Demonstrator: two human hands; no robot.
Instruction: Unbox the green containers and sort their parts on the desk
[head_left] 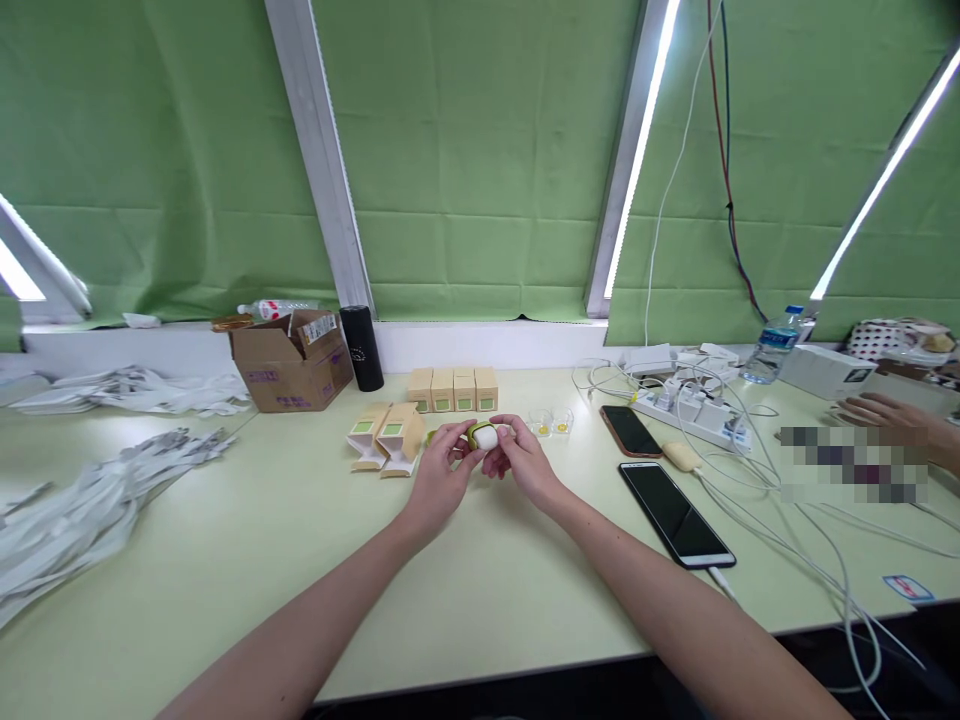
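Observation:
Above the middle of the table, my left hand [444,468] and my right hand [525,465] hold a small rounded white case with an olive-green cover [484,436] between their fingertips. The fingers of both are bent and pinched around it. To the left of my left hand stand two opened kraft boxes [382,440] with green labels and raised flaps. Part of another green item [430,437] shows behind my left fingers. Just right of my right hand sit two small clear containers [551,424] with yellow bits in them.
Several closed kraft boxes [453,390] stand in a row behind. A cardboard carton [292,362] and black cylinder [361,348] are back left, white strips [97,510] at left. Phones [675,512], cables and a power strip [697,415] lie right. Another person's hand [885,412] is far right.

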